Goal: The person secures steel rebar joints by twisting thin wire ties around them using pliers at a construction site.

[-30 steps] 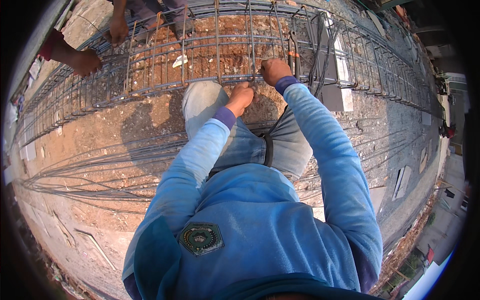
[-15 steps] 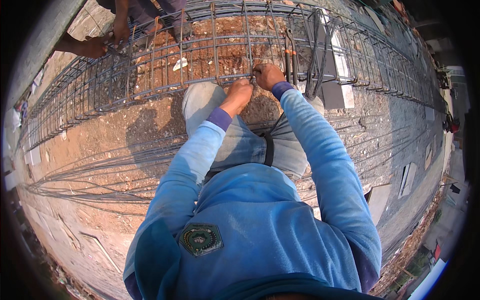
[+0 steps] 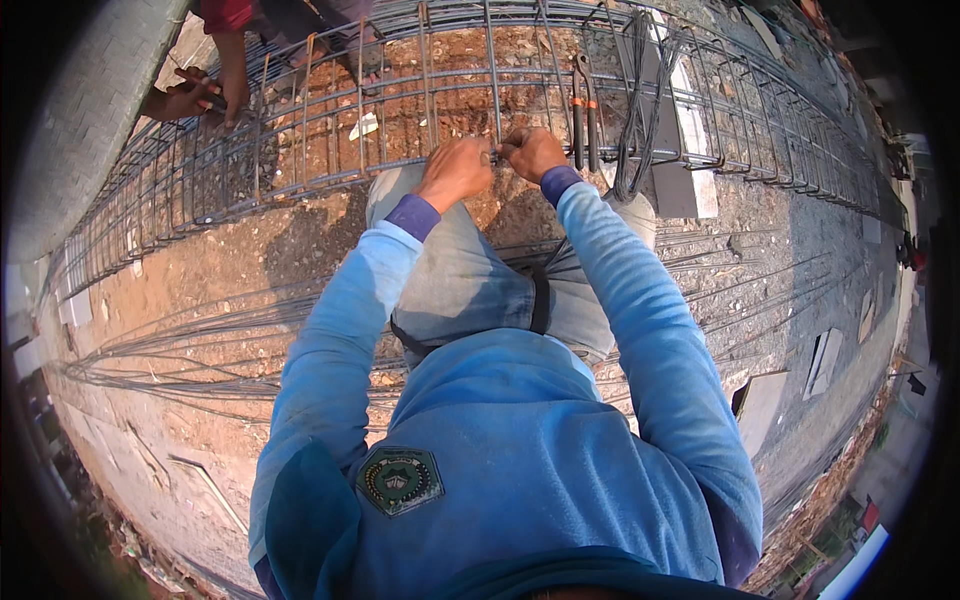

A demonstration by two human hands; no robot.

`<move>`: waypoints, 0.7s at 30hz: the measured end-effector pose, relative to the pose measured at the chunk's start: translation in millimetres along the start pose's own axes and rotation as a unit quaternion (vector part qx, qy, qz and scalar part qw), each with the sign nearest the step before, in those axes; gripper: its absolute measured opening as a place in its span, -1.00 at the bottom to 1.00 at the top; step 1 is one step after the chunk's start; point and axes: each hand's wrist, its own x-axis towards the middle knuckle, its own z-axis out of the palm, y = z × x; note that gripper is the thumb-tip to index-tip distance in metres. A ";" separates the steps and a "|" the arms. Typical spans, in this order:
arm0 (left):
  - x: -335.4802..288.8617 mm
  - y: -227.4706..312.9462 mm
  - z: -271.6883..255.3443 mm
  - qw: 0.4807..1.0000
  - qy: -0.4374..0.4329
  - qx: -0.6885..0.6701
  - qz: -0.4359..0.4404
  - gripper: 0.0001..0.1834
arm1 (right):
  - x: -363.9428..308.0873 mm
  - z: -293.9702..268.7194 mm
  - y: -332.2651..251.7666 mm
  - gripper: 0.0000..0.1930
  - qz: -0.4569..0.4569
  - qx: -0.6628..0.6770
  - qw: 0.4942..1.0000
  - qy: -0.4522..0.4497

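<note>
Both my hands meet at the near edge of a long steel rebar cage (image 3: 395, 87), where an upright stirrup bar crosses a lengthwise bar. My left hand (image 3: 458, 172) is closed just left of that crossing, its fingertips against the bars. From the right, my right hand (image 3: 535, 155) pinches at the same spot. A thin dark bit shows between the fingertips, too small to make out. Right of my right hand, pincers (image 3: 583, 115) with black and orange handles lean on the cage. Beyond them a bundle of thin tie wire (image 3: 640, 110) hangs over the bars.
At the upper left, a co-worker's hands (image 3: 205, 95) hold a dark tool by the cage. A grey woven sheet (image 3: 85, 130) covers the left edge. Long loose rods (image 3: 190, 365) lie behind my legs. A pale board (image 3: 690, 130) stands under the wire bundle.
My left hand has moved up and left, onto the bars beside my right hand. My right hand has barely shifted. The co-worker's hands have lifted apart, and the grey sheet fills more of the left.
</note>
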 end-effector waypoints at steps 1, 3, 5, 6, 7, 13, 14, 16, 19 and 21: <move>5.6 -7.6 0.5 1.000 0.001 0.002 -0.003 -0.76 | 0.2 2.5 -3.2 -0.71 -0.012 -0.002 0.999 0.031; 19.9 -23.7 2.9 0.997 0.059 0.034 0.047 -0.75 | -2.5 6.4 -9.2 -0.72 -0.007 -0.007 0.999 0.040; 30.5 -30.7 5.2 0.998 0.044 0.029 0.043 -0.76 | -7.7 9.9 -13.6 -0.73 0.002 -0.013 0.999 0.050; 36.3 -31.2 6.7 0.998 0.031 0.022 0.041 -0.76 | -10.2 11.2 -13.6 -0.74 0.002 -0.018 0.997 0.068; 42.9 -37.2 9.7 0.998 0.032 0.023 0.040 -0.76 | -10.6 12.0 -17.0 -0.74 -0.003 -0.021 0.996 0.086; 52.3 -42.1 31.0 0.991 0.082 -0.050 0.097 -0.79 | -7.7 17.3 -6.9 -0.75 -0.008 -0.039 0.994 0.104; 51.0 -40.5 32.7 0.994 0.062 -0.059 0.068 -0.77 | -8.0 18.1 -5.8 -0.75 -0.006 -0.040 0.994 0.106; 52.5 -48.6 34.6 0.996 0.045 -0.068 0.036 -0.74 | -7.7 21.4 -11.6 -0.77 -0.012 -0.028 0.992 0.121; 59.8 -46.0 32.8 0.989 0.029 0.036 0.142 -0.57 | -9.7 23.0 -13.4 -0.78 0.013 -0.007 0.993 0.115; 62.0 -28.5 29.2 0.988 -0.104 -0.078 -0.080 -0.40 | -14.3 24.4 -11.9 -0.79 0.003 -0.013 0.992 0.128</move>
